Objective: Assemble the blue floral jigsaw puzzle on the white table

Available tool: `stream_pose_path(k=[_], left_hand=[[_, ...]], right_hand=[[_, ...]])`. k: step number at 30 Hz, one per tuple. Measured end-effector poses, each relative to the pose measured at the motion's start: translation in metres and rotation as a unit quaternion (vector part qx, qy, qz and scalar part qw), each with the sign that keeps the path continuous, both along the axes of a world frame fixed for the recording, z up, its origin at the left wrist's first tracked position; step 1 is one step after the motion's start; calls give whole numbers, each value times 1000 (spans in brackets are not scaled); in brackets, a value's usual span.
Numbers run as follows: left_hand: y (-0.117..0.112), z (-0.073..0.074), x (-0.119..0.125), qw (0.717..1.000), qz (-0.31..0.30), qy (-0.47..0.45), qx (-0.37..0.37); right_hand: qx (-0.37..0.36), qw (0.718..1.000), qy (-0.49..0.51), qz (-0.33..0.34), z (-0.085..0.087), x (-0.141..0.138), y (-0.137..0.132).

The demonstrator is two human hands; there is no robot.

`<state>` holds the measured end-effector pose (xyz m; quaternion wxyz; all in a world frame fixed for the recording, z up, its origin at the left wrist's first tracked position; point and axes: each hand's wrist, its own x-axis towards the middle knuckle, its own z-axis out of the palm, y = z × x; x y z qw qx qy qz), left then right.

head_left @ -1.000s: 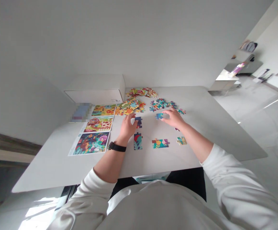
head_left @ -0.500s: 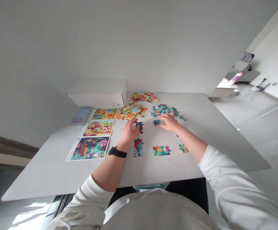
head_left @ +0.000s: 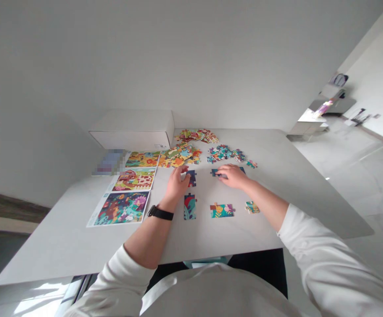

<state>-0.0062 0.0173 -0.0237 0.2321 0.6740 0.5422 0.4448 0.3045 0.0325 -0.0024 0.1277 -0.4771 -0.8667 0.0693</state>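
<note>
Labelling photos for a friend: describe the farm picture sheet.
On the white table, three picture sheets form a column left of the left hand. The farm sheet is the middle one, with a red barn, between a yellow sheet and a dark floral one.

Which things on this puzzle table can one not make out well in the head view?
Head view, hidden: most of the navy jigsaw piece, covered by the right hand.
Head view, hidden: part of the second navy jigsaw piece, behind the fingers of the left hand.
Head view, blurred: the card beside the printed puzzle pictures, pixelated.
Head view, too small: single pieces in the far pile.
</note>
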Motion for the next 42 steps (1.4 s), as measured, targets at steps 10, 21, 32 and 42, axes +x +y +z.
stream_pose_path(k=[10, 21, 32, 42], left_hand=[[4, -3, -1, 1000, 15, -14, 11], [10, -5, 0, 997, 60, -45, 9], [8, -6, 2, 997, 55, -48, -10], [8, -4, 5, 997, 50, -56, 7]], right_hand=[[-3, 1000, 2, 30, 4, 5, 12], [58, 991, 1, -122, 19, 18, 78], [14, 992, -85, -97, 24, -15, 133], [95, 993, 21, -69, 36, 3, 91]])
